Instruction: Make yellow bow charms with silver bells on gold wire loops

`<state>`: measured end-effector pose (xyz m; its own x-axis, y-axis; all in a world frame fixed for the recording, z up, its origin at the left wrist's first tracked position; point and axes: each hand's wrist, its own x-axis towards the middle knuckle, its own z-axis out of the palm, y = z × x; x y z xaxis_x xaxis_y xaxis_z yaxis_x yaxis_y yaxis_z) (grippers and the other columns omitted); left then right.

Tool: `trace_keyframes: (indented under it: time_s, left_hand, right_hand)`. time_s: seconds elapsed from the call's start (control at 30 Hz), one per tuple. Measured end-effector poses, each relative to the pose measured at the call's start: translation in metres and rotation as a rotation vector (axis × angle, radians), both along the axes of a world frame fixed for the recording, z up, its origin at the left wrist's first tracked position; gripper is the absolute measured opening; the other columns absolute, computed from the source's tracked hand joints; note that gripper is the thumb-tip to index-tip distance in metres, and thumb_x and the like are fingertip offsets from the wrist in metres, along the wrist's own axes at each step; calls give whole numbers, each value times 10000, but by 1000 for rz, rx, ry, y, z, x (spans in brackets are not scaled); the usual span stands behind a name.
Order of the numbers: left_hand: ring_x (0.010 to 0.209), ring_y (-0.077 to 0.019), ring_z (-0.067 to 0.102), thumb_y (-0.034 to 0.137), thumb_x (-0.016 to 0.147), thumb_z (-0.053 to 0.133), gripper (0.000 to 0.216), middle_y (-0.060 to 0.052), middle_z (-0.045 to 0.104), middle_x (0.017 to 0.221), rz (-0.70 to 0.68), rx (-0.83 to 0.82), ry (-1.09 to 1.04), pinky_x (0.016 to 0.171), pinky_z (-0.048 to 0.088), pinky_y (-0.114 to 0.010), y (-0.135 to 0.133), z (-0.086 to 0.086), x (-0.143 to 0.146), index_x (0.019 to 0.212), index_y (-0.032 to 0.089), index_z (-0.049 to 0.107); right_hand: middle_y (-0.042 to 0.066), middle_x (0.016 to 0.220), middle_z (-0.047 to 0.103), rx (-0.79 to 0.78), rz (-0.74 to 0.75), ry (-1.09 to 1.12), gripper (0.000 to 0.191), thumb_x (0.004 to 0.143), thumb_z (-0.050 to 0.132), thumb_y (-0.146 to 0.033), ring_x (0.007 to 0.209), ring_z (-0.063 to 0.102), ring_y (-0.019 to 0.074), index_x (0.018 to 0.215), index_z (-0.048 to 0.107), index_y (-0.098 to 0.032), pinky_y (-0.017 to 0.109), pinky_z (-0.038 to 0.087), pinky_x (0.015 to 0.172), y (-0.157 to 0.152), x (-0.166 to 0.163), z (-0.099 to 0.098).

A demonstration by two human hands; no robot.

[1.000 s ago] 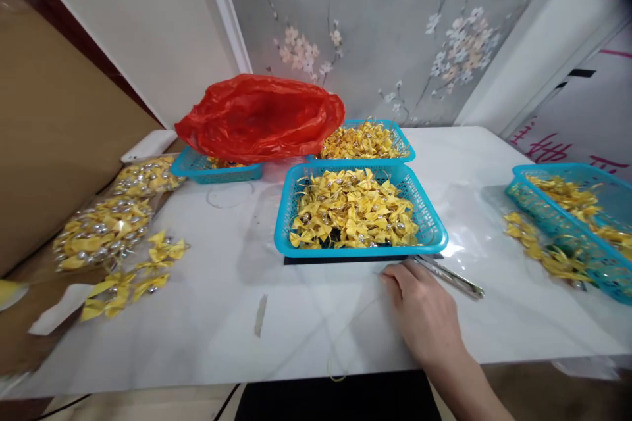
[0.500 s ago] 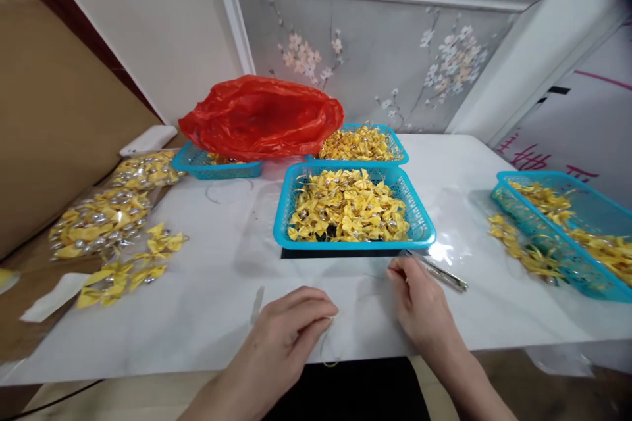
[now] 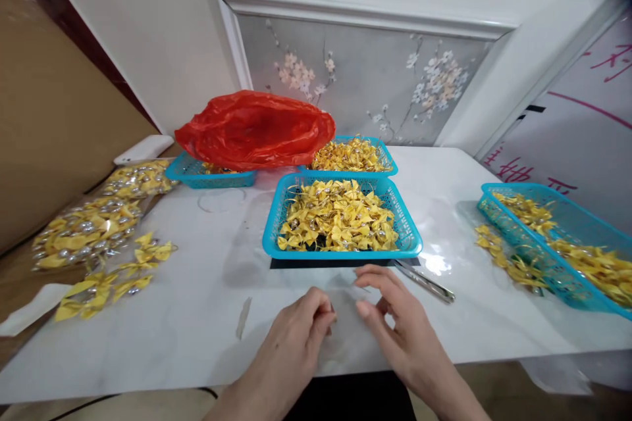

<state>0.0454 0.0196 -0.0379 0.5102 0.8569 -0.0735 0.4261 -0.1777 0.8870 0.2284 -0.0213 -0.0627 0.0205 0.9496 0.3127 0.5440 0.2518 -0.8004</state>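
Observation:
My left hand (image 3: pixel 296 335) is closed in a pinch above the near part of the white table (image 3: pixel 197 329). A thin thread hangs from it in the earlier view; now the strand is too fine to follow. Close by on the right, my right hand (image 3: pixel 402 322) has its thumb and fingers apart, with nothing visible between them. Just beyond it lie metal tweezers (image 3: pixel 427 281), their tip by the near rim of a blue basket (image 3: pixel 343 254). Yellow ribbon flowers with silvery beads (image 3: pixel 340 214) fill this basket.
A red plastic bag (image 3: pixel 257 128) covers part of the back-left basket (image 3: pixel 212 179). Another blue basket (image 3: pixel 388 161) stands behind the middle one, and one more (image 3: pixel 548 250) at right. Bagged flowers (image 3: pixel 89 227) and loose yellow flowers (image 3: pixel 113 276) lie left. A small strip (image 3: pixel 243 318) lies near my left hand.
My right hand has moved left from beside the tweezers towards my left hand, and its fingers have spread. My left hand stays pinched. The view has shifted slightly.

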Motion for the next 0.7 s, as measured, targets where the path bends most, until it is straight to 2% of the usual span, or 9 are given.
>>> trace_keyframes:
  time_s: [0.07, 0.13, 0.17, 0.23, 0.33, 0.4, 0.47, 0.57, 0.7]
  left_hand:
    - [546, -139, 498, 264, 946, 444, 203, 65, 510, 597, 19, -96, -73, 579, 394, -267, 4, 8, -1, 745, 233, 450]
    - [492, -106, 458, 313, 937, 487, 200, 88, 484, 565, 41, -201, -152, 512, 370, -223, 7, 15, -4, 758, 226, 468]
    - [474, -95, 446, 342, 922, 523, 198, 89, 489, 561, 49, -261, -187, 481, 353, -206, 8, 17, -6, 769, 220, 490]
    - [447, -78, 446, 394, 869, 614, 228, 69, 544, 564, 50, -400, -246, 435, 332, -184, 7, 18, -12, 783, 191, 558]
    - [423, -55, 458, 436, 763, 750, 316, 24, 604, 548, 64, -602, -326, 421, 349, -163, 2, 17, -27, 713, 138, 660]
    - [518, -57, 543, 454, 712, 797, 308, 9, 658, 636, 124, -669, -403, 509, 429, -153, -2, 17, -37, 702, 162, 701]
    - [767, -90, 645, 461, 675, 827, 263, 8, 723, 859, 218, -709, -540, 689, 504, -178, -4, 17, -43, 719, 224, 721]
    - [1073, -162, 633, 365, 652, 869, 197, 14, 724, 1117, 317, -837, -857, 867, 524, -274, -3, 17, -47, 701, 239, 725]
    - [1074, -186, 658, 237, 686, 861, 178, 1, 766, 1011, 318, -976, -1162, 892, 541, -348, 2, 17, -46, 664, 204, 688]
  right_hand:
    - [78, 1068, 666, -54, 145, 47, 254, 951, 505, -309, 804, 662, 138, 1174, 559, -200, 198, 529, 617, 1, -8, 11]
    - [1, 788, 676, -92, 243, 58, 172, 941, 540, -281, 613, 618, 108, 1072, 606, -191, 177, 488, 547, 5, -15, 19]
    - [-24, 685, 641, -91, 256, 53, 117, 935, 553, -263, 564, 587, 102, 968, 637, -188, 177, 459, 526, 8, -18, 23]
    - [-25, 623, 582, -58, 227, 44, 189, 930, 554, -235, 568, 551, 108, 774, 646, -179, 199, 411, 534, 15, -19, 30]
    - [-15, 644, 534, 13, 140, 51, 232, 925, 540, -225, 593, 499, 119, 715, 626, -175, 232, 366, 564, 22, -17, 37]
    - [-22, 631, 512, 38, 93, 66, 222, 927, 530, -235, 576, 463, 117, 728, 609, -179, 235, 343, 553, 25, -16, 41]
    - [-31, 612, 503, 42, 71, 79, 226, 931, 526, -250, 553, 440, 111, 725, 591, -183, 227, 324, 525, 26, -18, 42]
    - [-46, 577, 487, 33, 78, 82, 252, 937, 520, -260, 510, 411, 97, 703, 578, -185, 214, 293, 476, 26, -28, 42]
    - [-55, 552, 462, 38, 130, 55, 285, 939, 509, -268, 484, 382, 87, 674, 566, -181, 209, 284, 462, 25, -42, 39]
